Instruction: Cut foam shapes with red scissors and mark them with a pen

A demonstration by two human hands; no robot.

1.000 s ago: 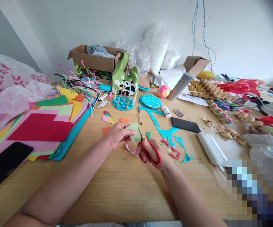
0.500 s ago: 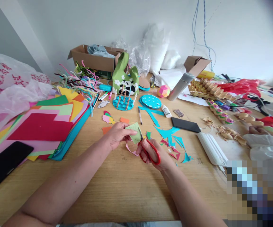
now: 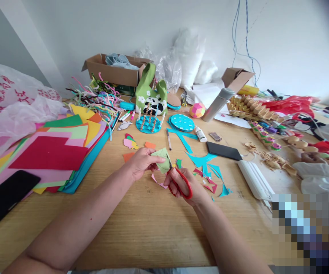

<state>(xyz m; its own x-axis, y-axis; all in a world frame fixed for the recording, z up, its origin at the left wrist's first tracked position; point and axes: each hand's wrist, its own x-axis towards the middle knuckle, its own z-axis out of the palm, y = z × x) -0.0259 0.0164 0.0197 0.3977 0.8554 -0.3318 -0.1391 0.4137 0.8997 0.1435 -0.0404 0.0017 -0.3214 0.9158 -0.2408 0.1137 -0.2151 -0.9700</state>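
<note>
The left hand [image 3: 143,163] pinches green paper [image 3: 161,159]; the right hand [image 3: 183,185] grips red-handled scissors [image 3: 190,185]. Red characters [image 3: 18,96] on a plastic bag [image 3: 35,108] look too blurred.

This looks like a craft workspace; whether in a home or a studio cannot be told. A wooden table [image 3: 141,232] stands by a plain wall [image 3: 96,30], spread with coloured sheets [image 3: 50,154], a heap of fuzzy sticks [image 3: 98,95], markers [image 3: 124,116], red scissors [image 3: 191,185] and blue scraps [image 3: 202,161]. Among these sit blue discs [image 3: 182,123] and a faceted ball [image 3: 197,110] in pink and yellow. Cardboard boxes [image 3: 111,73] and plastic bags [image 3: 192,57] crowd the back.
</note>
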